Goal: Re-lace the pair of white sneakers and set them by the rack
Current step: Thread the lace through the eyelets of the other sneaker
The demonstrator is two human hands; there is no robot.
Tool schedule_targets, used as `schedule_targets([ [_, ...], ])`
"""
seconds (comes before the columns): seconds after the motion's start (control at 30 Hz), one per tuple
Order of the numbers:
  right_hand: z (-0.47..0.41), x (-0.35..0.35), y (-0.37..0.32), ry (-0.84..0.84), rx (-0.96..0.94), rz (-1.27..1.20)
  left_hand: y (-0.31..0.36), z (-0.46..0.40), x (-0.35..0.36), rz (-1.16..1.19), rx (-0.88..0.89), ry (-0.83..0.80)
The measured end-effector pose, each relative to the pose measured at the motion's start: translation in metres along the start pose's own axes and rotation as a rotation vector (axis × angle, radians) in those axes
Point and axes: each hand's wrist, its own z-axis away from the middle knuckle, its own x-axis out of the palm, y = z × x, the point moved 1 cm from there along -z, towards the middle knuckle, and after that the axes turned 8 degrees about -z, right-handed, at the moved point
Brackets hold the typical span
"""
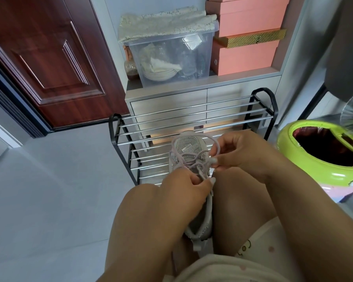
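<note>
A white sneaker (189, 148) with a mesh tongue and glittery trim stands wedged between my knees, its tongue end pointing away from me toward the rack. Its pale lilac lace (189, 160) crosses the eyelets and rises in a loop over the tongue. My right hand (235, 153) pinches that loop at the shoe's right side. My left hand (189, 185) lies over the shoe's middle and pinches the lace lower down, hiding that part. The second sneaker is not in view.
A black and chrome shoe rack (194, 119) stands just beyond the shoe, in front of a grey cabinet (167, 102) bearing a clear storage bin (171, 55) and pink boxes (247, 51). A green bin (306, 157) sits at right, a dark red door (49, 58) at left.
</note>
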Motion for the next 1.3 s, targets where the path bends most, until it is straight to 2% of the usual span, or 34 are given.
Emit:
schedule_targets([
  [0.1,-0.003,0.003,0.004,-0.016,0.002,0.050,-0.008,-0.003,0.008,0.004,0.005,0.008],
  [0.3,-0.003,0.004,0.006,-0.042,0.007,0.148,-0.015,-0.006,0.008,0.319,-0.090,-0.041],
  [0.4,-0.003,0.007,0.007,-0.067,-0.006,0.230,-0.015,-0.003,0.007,0.388,-0.082,-0.055],
  [0.83,-0.009,0.017,0.010,0.028,-0.094,0.363,-0.010,-0.001,0.004,0.424,-0.099,-0.075],
  [1.0,-0.010,0.019,0.011,-0.008,-0.116,0.470,-0.009,0.000,0.003,0.429,-0.106,-0.066],
  [1.13,-0.008,0.019,0.011,-0.101,-0.077,0.406,-0.007,-0.002,0.005,0.431,-0.133,-0.066],
  [1.3,-0.008,0.017,0.014,-0.111,-0.003,0.201,-0.006,-0.003,0.005,0.471,-0.137,-0.084],
])
